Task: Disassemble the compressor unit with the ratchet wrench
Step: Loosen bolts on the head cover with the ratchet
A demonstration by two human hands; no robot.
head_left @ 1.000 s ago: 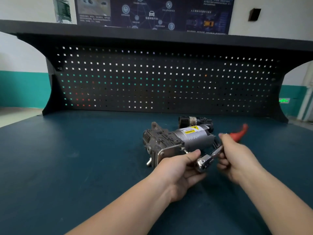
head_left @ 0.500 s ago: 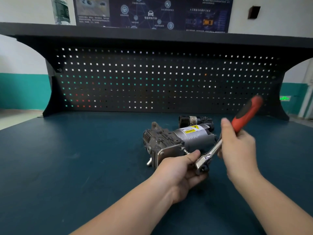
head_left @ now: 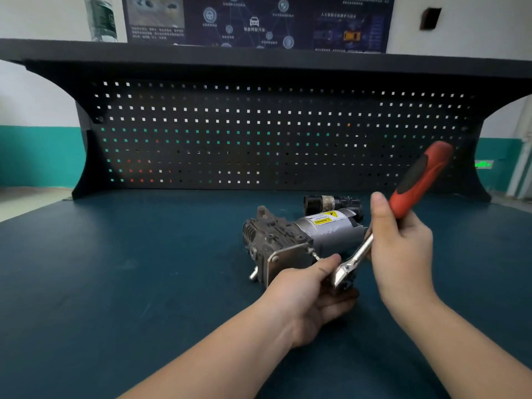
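Behind our dark teal workbench top (head_left: 115, 283) rises a black perforated pegboard back panel (head_left: 259, 133), and just in front of its middle lies the grey metal compressor unit with its yellow warning label (head_left: 305, 240) on its side. Our right hand (head_left: 403, 249) wraps its fingers around the red-and-black handled chrome ratchet wrench (head_left: 385, 226), whose handle tilts up toward the panel. Our left hand (head_left: 311, 295) curls around the wrench head at the compressor's near end, thumb on top.
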